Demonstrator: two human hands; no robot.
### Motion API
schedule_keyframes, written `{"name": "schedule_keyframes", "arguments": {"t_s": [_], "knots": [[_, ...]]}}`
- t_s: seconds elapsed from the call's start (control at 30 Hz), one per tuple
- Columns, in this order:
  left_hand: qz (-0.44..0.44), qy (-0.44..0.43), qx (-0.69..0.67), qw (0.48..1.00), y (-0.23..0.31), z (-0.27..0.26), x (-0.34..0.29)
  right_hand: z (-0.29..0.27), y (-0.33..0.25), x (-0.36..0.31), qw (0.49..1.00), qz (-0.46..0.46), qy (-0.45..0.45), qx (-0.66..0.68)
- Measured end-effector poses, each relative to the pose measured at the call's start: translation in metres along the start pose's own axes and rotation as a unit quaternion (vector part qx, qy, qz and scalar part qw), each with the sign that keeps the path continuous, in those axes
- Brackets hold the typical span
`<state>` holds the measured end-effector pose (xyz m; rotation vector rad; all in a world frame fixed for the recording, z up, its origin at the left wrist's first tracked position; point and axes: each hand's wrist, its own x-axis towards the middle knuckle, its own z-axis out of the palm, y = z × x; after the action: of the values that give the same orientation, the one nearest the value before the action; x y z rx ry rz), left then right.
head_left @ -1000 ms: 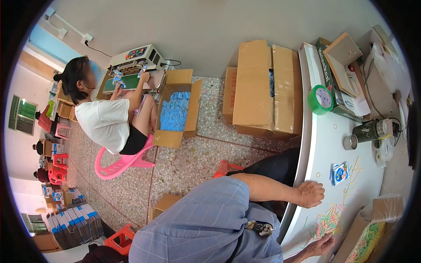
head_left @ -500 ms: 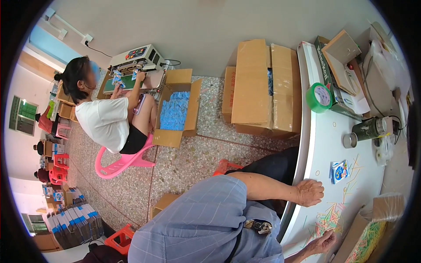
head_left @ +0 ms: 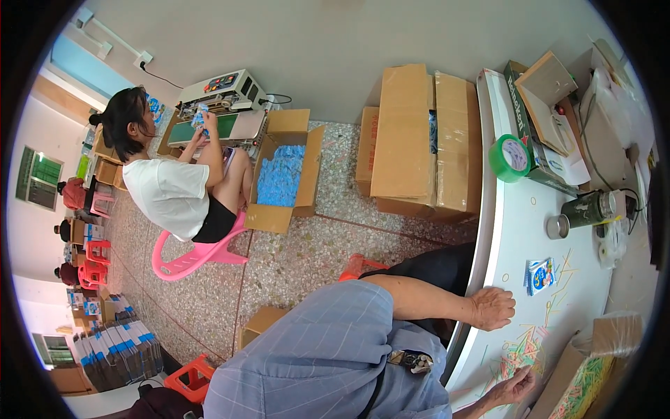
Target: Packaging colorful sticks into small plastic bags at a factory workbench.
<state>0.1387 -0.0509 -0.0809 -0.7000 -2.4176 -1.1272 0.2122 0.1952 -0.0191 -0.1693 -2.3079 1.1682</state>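
fingers (head_left: 526, 375), right hand (head_left: 513, 388), bent beside sticks (head_left: 517, 353)

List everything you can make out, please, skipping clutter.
Long table: one, white, right
Thin sticks: many, multicoloured, on table
Glossy packets: number unclear, blue-white, on table
Tape roll: one, green, on table
Cylindrical flask: one, green, on table
Cardboard boxes: several, brown, on floor
Panelled machine: one, white, by wall
Plastic chair: one, pink, under co-worker
Plastic stools: several, red, on floor
Left hand: one, bare, on table
Right hand: one, bare, by sticks
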Motion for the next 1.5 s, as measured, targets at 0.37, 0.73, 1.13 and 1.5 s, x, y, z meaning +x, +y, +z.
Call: {"name": "schedule_keyframes", "arguments": {"t_s": [0.37, 0.73, 1.13, 1.5], "knots": [[0.003, 0.009, -0.006, 1.0, -0.001, 0.0, 0.0, 0.0, 0.01, -0.001, 1.0, -0.023, 0.004, 0.003], [0.006, 0.02, -0.005, 1.0, 0.001, 0.0, 0.001, 0.01, -0.014, 0.003, 0.999, 0.011, -0.034, -0.032], [0.01, 0.032, -0.007, 0.999, -0.001, -0.002, 0.0, 0.014, -0.015, 0.007, 0.998, 0.023, -0.054, 0.005], [0.009, 0.022, -0.028, 0.999, -0.002, -0.004, 0.0, 0.005, -0.007, 0.001, 1.0, -0.004, -0.01, 0.02]]}}
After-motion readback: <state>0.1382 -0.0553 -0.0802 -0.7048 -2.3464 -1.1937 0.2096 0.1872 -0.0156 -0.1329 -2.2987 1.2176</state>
